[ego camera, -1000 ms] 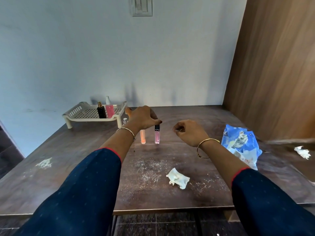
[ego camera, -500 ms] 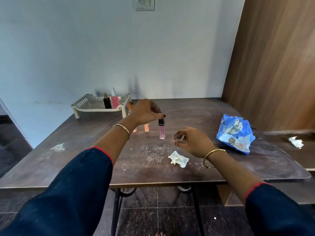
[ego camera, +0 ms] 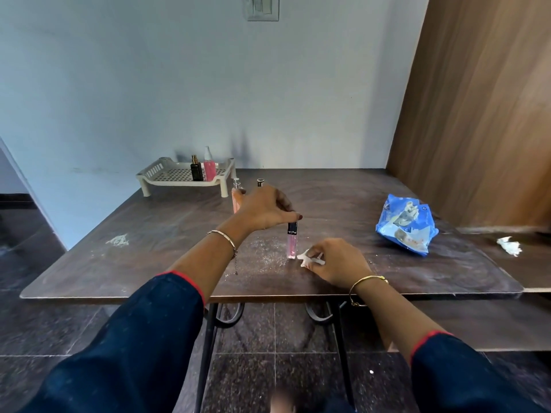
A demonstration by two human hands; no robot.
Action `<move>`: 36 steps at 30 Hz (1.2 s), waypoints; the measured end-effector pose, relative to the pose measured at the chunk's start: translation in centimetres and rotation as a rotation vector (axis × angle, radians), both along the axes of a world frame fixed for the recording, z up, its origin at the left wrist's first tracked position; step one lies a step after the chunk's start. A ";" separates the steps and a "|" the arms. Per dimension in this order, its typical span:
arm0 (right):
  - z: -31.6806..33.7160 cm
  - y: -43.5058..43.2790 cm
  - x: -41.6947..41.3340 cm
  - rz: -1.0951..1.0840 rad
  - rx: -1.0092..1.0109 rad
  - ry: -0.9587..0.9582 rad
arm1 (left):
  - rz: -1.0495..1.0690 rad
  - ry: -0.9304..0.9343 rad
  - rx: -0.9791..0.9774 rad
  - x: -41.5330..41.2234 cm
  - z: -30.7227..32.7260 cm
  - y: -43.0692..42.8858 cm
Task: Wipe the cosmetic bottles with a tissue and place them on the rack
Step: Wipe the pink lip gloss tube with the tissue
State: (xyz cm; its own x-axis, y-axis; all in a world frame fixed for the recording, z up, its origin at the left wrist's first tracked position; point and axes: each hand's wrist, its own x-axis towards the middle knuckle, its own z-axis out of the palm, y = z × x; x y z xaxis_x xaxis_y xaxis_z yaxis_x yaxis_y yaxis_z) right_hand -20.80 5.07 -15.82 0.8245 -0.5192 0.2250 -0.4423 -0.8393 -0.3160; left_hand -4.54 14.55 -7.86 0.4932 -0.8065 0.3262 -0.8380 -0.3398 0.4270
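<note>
Dark wood grain runs across the table (ego camera: 343,189), the landmark for all else. At its far left edge stands the cream rack (ego camera: 179,174), holding a black bottle (ego camera: 196,169) and a pink bottle (ego camera: 209,168) side by side. Near its right edge lies a blue packet (ego camera: 407,226). Over its middle the left hand (ego camera: 265,208) pinches the dark cap of a pink lip-gloss tube (ego camera: 292,242), upright with its base on the tabletop. Just beside the tube, toward the table's near edge, the right hand (ego camera: 338,262) closes on a crumpled tissue (ego camera: 307,257).
</note>
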 end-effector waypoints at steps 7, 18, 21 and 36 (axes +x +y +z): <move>-0.2 0.2 0.2 -0.047 -0.029 -0.097 | 0.011 0.014 0.004 -0.2 -0.1 0.5; 0.1 0.4 -0.9 -0.050 -0.004 -0.446 | -0.095 0.119 -0.080 -0.2 0.4 2.9; 0.4 1.3 -0.8 -0.019 -0.059 -0.509 | -0.151 0.077 -0.041 -0.2 0.1 3.5; 2.1 2.9 1.7 0.186 -0.722 -0.402 | -0.150 -0.022 -0.006 -0.2 -1.0 2.8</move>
State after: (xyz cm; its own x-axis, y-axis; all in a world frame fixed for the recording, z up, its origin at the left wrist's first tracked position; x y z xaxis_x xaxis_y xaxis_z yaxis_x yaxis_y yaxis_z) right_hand -19.12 7.94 -13.76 0.6688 0.0008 0.7434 -0.2458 -0.9435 0.2221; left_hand -4.72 17.38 -8.82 0.3605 -0.8683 0.3408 -0.8881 -0.2078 0.4099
